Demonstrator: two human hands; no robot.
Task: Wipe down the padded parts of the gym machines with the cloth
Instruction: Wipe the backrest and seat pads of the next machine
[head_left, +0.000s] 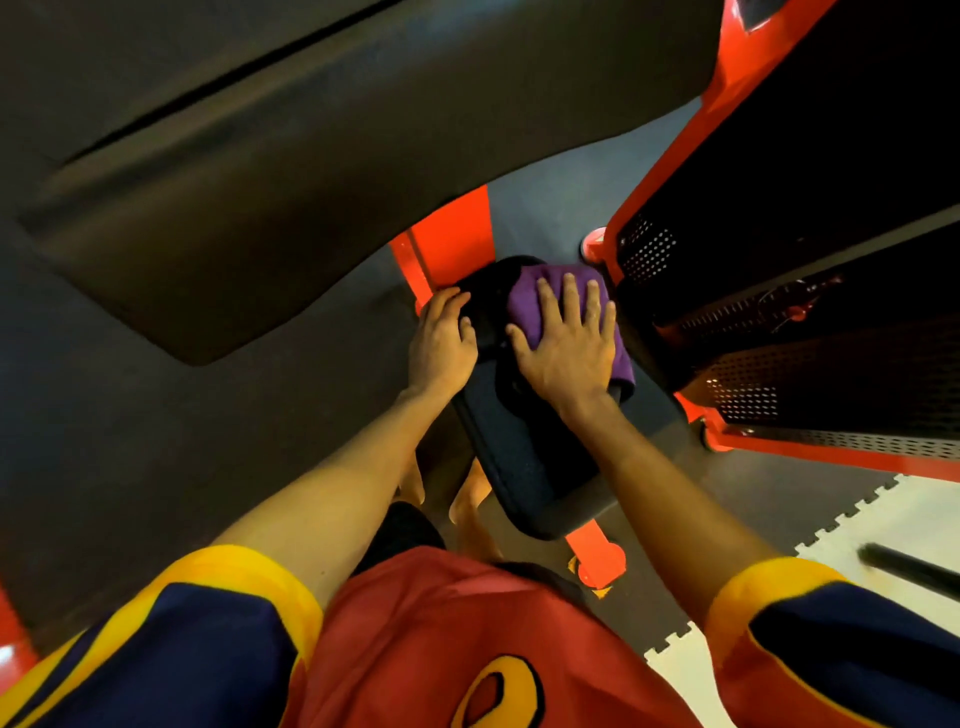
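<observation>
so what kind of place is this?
Probably a gym: a red steel frame carrying a black padded seat, a perforated guard panel beside it, and interlocking floor mats.

No legible text, label, number; yellow emblem (498, 691) on red shirt (441, 613) partly cropped, unreadable.

Large black pad (260, 171) overhanging upper left, narrowing access to far end of seat pad (524, 457). Perforated red-framed housing (769, 322) crowding right, sitting just beside cloth (545, 296). Red post (452, 239) blocking behind. Left hand (441, 343) and right hand (566, 348) occupying far half; near half lying bare. Floor (156, 467) staying open leftward.
</observation>
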